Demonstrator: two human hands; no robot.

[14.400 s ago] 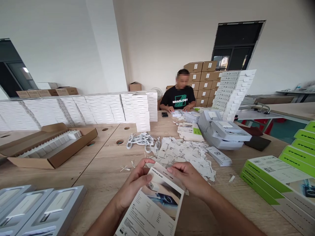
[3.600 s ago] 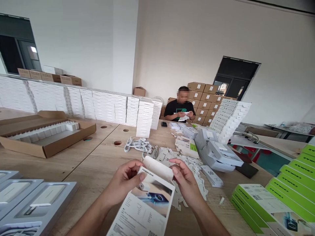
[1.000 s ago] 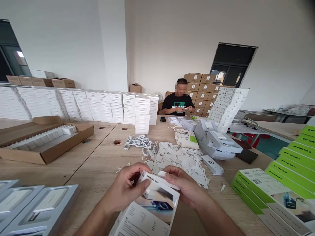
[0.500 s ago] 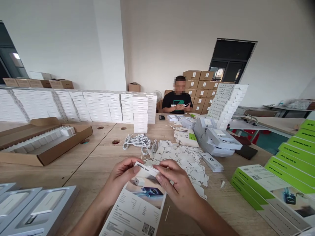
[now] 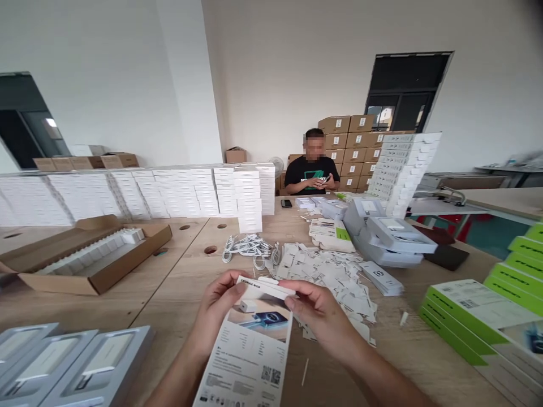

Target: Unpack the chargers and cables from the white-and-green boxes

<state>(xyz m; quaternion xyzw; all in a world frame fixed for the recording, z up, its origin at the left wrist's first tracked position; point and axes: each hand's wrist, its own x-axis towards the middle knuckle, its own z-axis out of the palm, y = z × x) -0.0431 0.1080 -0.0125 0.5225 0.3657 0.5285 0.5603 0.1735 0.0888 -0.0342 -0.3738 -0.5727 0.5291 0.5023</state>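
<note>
Between my hands is a white printed packaging box point(image 5: 250, 356) with a product picture near its top end. My left hand point(image 5: 223, 299) grips the box's upper left corner, thumb on the printed face. At the upper right corner, my right hand point(image 5: 318, 311) pinches the edge by the end flap. The flap point(image 5: 268, 281) shows as a pale strip along the top; whether it is fully tucked in I cannot tell. Beyond the hands lies a heap of small white card pieces point(image 5: 326, 277), with coiled white cables point(image 5: 248, 249) to its left.
Grey trays with white devices point(image 5: 106, 356) sit at front left, behind them an open carton point(image 5: 97, 280). Stacked green-and-white boxes point(image 5: 462, 322) stand at right, and grey trays point(image 5: 394, 237) are piled further back. White boxes point(image 5: 169, 192) form a wall; a person point(image 5: 314, 169) sits opposite.
My view has swung slightly left, so things sit further right. My right hand has shifted along the box's top edge to its corner, and the flap lies flatter.
</note>
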